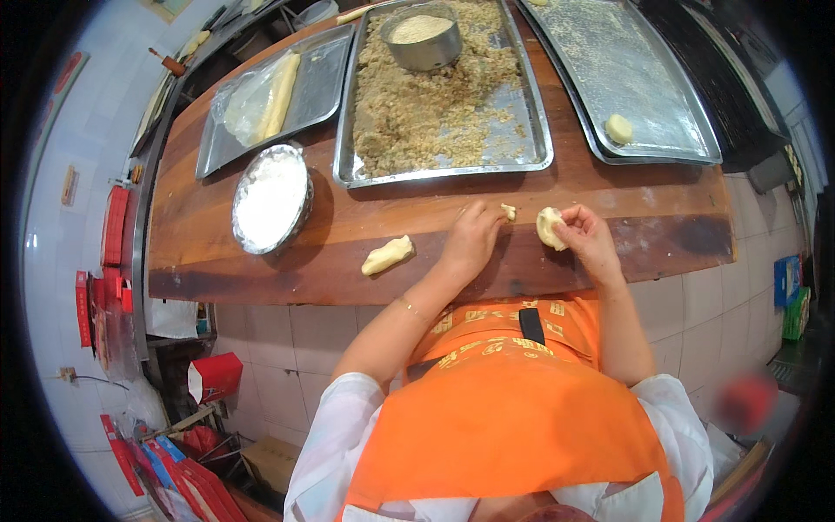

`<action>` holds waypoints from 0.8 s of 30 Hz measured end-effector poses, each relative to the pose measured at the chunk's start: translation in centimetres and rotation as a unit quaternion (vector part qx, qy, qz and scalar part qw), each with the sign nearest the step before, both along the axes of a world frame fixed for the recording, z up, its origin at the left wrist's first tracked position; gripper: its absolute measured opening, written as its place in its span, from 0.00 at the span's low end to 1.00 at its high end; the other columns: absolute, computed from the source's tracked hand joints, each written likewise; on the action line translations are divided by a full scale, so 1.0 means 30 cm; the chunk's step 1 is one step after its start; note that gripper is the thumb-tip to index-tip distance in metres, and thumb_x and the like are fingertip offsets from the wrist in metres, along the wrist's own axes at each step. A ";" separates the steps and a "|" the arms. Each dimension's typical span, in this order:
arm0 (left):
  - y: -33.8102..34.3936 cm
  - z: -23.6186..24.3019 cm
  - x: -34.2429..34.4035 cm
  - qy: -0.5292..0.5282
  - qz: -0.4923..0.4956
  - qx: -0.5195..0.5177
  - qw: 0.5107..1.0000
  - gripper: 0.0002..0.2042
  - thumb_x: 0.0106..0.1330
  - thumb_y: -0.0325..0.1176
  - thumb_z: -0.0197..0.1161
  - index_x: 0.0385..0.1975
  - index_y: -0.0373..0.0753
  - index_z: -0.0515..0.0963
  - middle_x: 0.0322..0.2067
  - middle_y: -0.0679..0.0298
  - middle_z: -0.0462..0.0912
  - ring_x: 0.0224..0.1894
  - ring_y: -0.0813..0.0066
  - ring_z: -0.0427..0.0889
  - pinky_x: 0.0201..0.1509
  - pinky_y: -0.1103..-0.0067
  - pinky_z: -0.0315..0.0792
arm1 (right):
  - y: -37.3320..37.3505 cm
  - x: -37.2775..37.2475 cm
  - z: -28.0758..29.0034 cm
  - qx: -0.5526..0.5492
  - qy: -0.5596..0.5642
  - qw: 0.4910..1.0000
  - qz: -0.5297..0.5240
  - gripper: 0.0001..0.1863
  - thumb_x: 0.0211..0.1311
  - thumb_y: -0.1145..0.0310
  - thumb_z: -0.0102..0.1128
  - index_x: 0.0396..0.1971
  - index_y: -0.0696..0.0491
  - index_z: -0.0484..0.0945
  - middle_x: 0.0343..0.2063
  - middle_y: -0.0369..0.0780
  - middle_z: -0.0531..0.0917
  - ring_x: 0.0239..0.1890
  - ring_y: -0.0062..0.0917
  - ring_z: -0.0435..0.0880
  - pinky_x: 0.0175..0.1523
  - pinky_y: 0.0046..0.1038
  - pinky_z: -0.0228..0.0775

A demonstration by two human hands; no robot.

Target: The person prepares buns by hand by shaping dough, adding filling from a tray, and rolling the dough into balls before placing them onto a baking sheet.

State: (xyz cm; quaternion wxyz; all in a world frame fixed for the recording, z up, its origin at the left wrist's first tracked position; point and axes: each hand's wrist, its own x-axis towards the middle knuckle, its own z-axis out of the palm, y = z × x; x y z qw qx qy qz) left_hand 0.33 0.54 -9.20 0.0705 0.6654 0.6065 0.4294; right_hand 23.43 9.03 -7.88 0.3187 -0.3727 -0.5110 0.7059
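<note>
Between the thumb and fingers of my right hand (591,245) is a flattened round of pale dough (549,228), held just over the near part of the wooden table. My left hand (472,237) is closed at the table to its left, with a small scrap of dough (510,211) at the fingertips. The palm side of that hand is hidden. A short, thick log of dough (388,256) lies on the wood left of my left wrist, apart from it.
Beyond my hands, a large tray (444,177) bears crumbly brown filling and a round metal tin (424,54). A bowl of white flour (271,198) and a tray with a dough roll (280,97) stand left. Far right, another tray (644,87) carries a dough ball (619,129).
</note>
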 end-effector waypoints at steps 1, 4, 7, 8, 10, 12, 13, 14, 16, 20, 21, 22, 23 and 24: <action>0.038 -0.003 0.013 0.018 -0.014 0.002 1.000 0.08 0.59 0.22 0.67 0.37 0.36 0.83 0.34 0.53 0.79 0.39 0.53 0.80 0.45 0.64 0.75 | -0.008 0.005 0.001 -0.006 -0.005 1.000 -0.004 0.07 0.67 0.75 0.66 0.41 0.57 0.77 0.38 0.37 0.84 0.37 0.15 0.84 0.41 0.17 0.77; 0.099 -0.028 0.023 0.046 -0.043 0.004 0.998 0.07 0.60 0.23 0.67 0.38 0.35 0.82 0.35 0.53 0.80 0.40 0.53 0.80 0.46 0.65 0.76 | -0.041 -0.026 0.009 0.002 -0.025 1.000 -0.019 0.09 0.67 0.73 0.66 0.43 0.58 0.78 0.34 0.36 0.86 0.33 0.16 0.84 0.38 0.18 0.77; 0.072 -0.001 -0.038 -0.018 -0.016 -0.023 0.999 0.07 0.61 0.24 0.67 0.39 0.35 0.82 0.38 0.55 0.81 0.41 0.56 0.81 0.46 0.69 0.77 | -0.065 -0.092 0.042 -0.036 -0.033 0.997 0.063 0.10 0.68 0.72 0.65 0.45 0.59 0.79 0.36 0.37 0.86 0.36 0.16 0.85 0.39 0.18 0.76; 0.035 0.091 -0.049 -0.060 0.018 -0.047 0.997 0.07 0.61 0.24 0.68 0.38 0.35 0.82 0.39 0.55 0.82 0.41 0.58 0.82 0.46 0.70 0.77 | -0.073 -0.128 0.061 -0.033 -0.013 0.996 0.085 0.10 0.68 0.71 0.65 0.45 0.59 0.79 0.37 0.37 0.86 0.37 0.15 0.84 0.40 0.18 0.76; -0.048 0.179 -0.074 -0.117 0.072 -0.052 0.989 0.07 0.60 0.22 0.69 0.38 0.34 0.83 0.40 0.56 0.83 0.42 0.61 0.83 0.45 0.73 0.78 | -0.100 -0.224 0.083 -0.026 0.011 0.993 0.118 0.10 0.66 0.70 0.66 0.43 0.59 0.81 0.36 0.38 0.86 0.36 0.23 0.86 0.41 0.24 0.77; -0.128 0.208 -0.093 -0.154 0.111 -0.007 0.982 0.07 0.60 0.21 0.69 0.37 0.34 0.82 0.39 0.57 0.84 0.41 0.64 0.83 0.44 0.75 0.78 | -0.111 -0.307 0.106 0.216 -0.118 0.958 0.147 0.10 0.63 0.69 0.68 0.40 0.58 0.82 0.37 0.40 0.84 0.39 0.28 0.85 0.44 0.28 0.77; -0.161 0.204 -0.094 -0.132 0.110 -0.008 0.985 0.07 0.60 0.20 0.69 0.37 0.34 0.82 0.39 0.57 0.84 0.41 0.65 0.83 0.44 0.75 0.78 | -0.110 -0.336 0.109 0.334 -0.179 0.912 0.158 0.10 0.61 0.69 0.69 0.38 0.58 0.83 0.37 0.41 0.83 0.40 0.31 0.85 0.46 0.30 0.77; -0.188 0.193 -0.091 -0.110 0.106 -0.010 0.988 0.08 0.59 0.19 0.69 0.37 0.34 0.82 0.38 0.58 0.84 0.41 0.65 0.83 0.44 0.76 0.78 | -0.110 -0.364 0.060 0.463 -0.238 0.844 0.127 0.10 0.54 0.68 0.71 0.33 0.58 0.83 0.40 0.46 0.79 0.48 0.42 0.79 0.53 0.39 0.73; -0.223 0.151 -0.080 -0.046 0.097 -0.002 0.994 0.08 0.59 0.19 0.69 0.37 0.35 0.82 0.37 0.59 0.85 0.41 0.65 0.83 0.44 0.76 0.78 | -0.098 -0.385 0.018 0.472 -0.254 0.834 0.133 0.11 0.54 0.68 0.70 0.34 0.58 0.83 0.41 0.46 0.78 0.51 0.43 0.76 0.55 0.40 0.70; -0.214 0.050 -0.055 0.016 0.062 0.032 0.997 0.09 0.57 0.20 0.69 0.36 0.35 0.82 0.39 0.58 0.84 0.42 0.58 0.83 0.48 0.70 0.78 | -0.080 -0.336 0.009 0.453 -0.246 0.849 0.116 0.11 0.56 0.71 0.68 0.39 0.57 0.82 0.45 0.46 0.78 0.53 0.44 0.76 0.58 0.41 0.70; -0.203 0.028 -0.061 0.065 0.034 0.048 0.996 0.08 0.57 0.20 0.69 0.36 0.35 0.83 0.38 0.58 0.85 0.42 0.59 0.83 0.47 0.71 0.78 | -0.068 -0.316 0.015 0.440 -0.238 0.860 0.103 0.12 0.56 0.71 0.67 0.40 0.57 0.82 0.45 0.46 0.78 0.53 0.44 0.76 0.58 0.42 0.70; -0.200 0.012 -0.061 0.114 0.006 0.064 0.991 0.08 0.56 0.20 0.69 0.36 0.35 0.83 0.38 0.58 0.85 0.41 0.59 0.83 0.46 0.71 0.78 | -0.061 -0.293 0.023 0.444 -0.239 0.859 0.092 0.12 0.58 0.75 0.65 0.43 0.58 0.81 0.47 0.47 0.77 0.53 0.45 0.77 0.57 0.41 0.72; -0.207 0.000 -0.058 0.130 0.012 0.059 0.990 0.09 0.56 0.20 0.68 0.36 0.35 0.83 0.38 0.58 0.85 0.42 0.58 0.84 0.46 0.70 0.78 | -0.061 -0.276 0.037 0.396 -0.232 0.884 0.088 0.12 0.59 0.75 0.64 0.43 0.58 0.81 0.48 0.46 0.77 0.52 0.44 0.78 0.56 0.40 0.73; -0.207 0.013 -0.062 0.151 0.015 0.055 0.987 0.09 0.56 0.20 0.68 0.37 0.35 0.83 0.37 0.58 0.85 0.42 0.58 0.84 0.46 0.69 0.78 | -0.061 -0.261 0.057 0.347 -0.222 0.908 0.079 0.11 0.59 0.76 0.63 0.43 0.58 0.81 0.48 0.46 0.76 0.51 0.43 0.79 0.55 0.39 0.74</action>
